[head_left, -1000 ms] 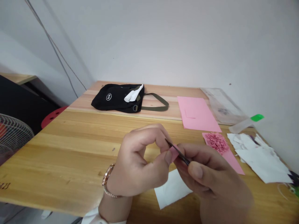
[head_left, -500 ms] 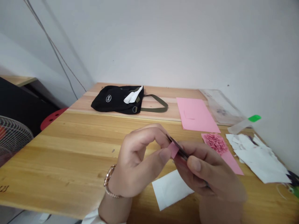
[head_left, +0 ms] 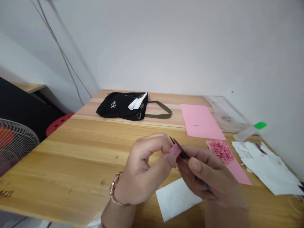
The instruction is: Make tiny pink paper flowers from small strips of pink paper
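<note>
My left hand, with a rose-gold watch on its wrist, pinches a small pink paper piece between thumb and forefinger above the wooden table. My right hand is closed around dark tweezers, whose tips lie against the pink piece. Both hands hover over a white paper slip lying near the table's front edge.
A black bag with an olive strap lies at the back. A pink sheet lies to the right, then a pink strip holding a heap of pink curls, white paper scraps and a green-capped tube. A fan stands at left.
The tweezers have slid along the pink piece and the hands have shifted slightly right. The view has tilted a little, so the table's objects sit lower in frame.
</note>
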`<state>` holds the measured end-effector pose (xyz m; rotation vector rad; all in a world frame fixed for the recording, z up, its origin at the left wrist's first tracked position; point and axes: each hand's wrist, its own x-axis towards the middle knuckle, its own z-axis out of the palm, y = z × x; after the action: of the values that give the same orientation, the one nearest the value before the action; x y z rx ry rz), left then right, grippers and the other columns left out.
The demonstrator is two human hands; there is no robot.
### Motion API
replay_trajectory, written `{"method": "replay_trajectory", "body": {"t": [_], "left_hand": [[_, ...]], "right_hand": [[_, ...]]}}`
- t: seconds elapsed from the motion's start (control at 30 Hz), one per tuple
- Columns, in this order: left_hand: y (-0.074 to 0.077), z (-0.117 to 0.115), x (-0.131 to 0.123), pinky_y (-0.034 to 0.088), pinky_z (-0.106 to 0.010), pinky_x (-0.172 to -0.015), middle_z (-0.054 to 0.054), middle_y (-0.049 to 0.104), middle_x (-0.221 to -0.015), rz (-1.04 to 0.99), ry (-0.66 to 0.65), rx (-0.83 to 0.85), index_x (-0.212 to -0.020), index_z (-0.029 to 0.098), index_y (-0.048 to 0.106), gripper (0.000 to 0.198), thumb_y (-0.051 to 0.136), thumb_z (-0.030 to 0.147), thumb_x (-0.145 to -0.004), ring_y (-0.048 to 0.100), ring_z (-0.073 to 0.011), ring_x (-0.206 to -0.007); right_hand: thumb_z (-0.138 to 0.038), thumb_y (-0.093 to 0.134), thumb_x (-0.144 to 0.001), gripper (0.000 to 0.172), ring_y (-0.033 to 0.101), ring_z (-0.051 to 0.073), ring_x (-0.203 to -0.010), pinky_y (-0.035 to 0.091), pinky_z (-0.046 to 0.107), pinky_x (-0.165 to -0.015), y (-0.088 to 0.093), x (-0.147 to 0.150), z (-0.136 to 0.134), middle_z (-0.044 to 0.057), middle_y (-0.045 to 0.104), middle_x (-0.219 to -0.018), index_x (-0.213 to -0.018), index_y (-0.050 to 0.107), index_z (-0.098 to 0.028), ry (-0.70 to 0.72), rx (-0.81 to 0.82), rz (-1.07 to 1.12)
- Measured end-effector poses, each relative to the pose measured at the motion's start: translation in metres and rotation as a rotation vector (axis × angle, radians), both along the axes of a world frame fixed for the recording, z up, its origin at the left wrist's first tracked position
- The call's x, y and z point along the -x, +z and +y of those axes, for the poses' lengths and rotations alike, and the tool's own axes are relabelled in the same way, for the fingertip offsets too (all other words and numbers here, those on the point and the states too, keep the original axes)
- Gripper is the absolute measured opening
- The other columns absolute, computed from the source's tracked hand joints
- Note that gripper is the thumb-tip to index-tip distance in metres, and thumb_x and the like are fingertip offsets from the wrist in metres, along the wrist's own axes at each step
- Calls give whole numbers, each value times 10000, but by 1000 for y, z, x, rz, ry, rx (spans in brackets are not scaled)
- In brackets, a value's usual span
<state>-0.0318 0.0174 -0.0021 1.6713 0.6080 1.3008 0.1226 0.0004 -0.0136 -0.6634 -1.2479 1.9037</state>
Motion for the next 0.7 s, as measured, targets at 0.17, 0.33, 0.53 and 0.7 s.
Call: {"method": "replay_trajectory", "body": {"t": [0.17, 0.33, 0.53, 0.7], "left_hand": [[0, -1, 0, 396, -232, -519, -15, 493, -578, 8, 7, 6, -577, 145, 479, 233, 455, 169, -808, 474, -104, -579], [-2, 0, 0, 392, -228, -511, -11, 494, -605, -10, 3, 10, -570, 145, 464, 229, 460, 162, -798, 469, -91, -555], [-4, 0, -2, 384, -233, -507, -4, 474, -590, -53, -4, 37, -558, 149, 452, 226, 454, 137, -784, 454, -94, -551], [-5, 0, -3, 376, -229, -505, 2, 473, -597, -88, -13, 42, -563, 149, 440, 222, 456, 132, -784, 455, -88, -553]], "right_hand": [[-423, 459, -813, 289, 153, -2, -307, 108, 120, -253, -1, 1, 0, -93, 299, -458, -829, 517, -140, 2, 0, 10], [-429, 473, -803, 293, 159, -3, -304, 109, 118, -253, 0, 1, 0, -94, 295, -456, -831, 512, -140, 27, 15, 18], [-426, 457, -815, 289, 161, -1, -303, 110, 121, -257, -3, 3, 0, -97, 274, -452, -849, 522, -147, 16, -15, 52], [-425, 452, -818, 282, 162, 7, -318, 111, 131, -266, -5, 2, -2, -91, 273, -460, -864, 531, -158, 16, -6, 49]]}}
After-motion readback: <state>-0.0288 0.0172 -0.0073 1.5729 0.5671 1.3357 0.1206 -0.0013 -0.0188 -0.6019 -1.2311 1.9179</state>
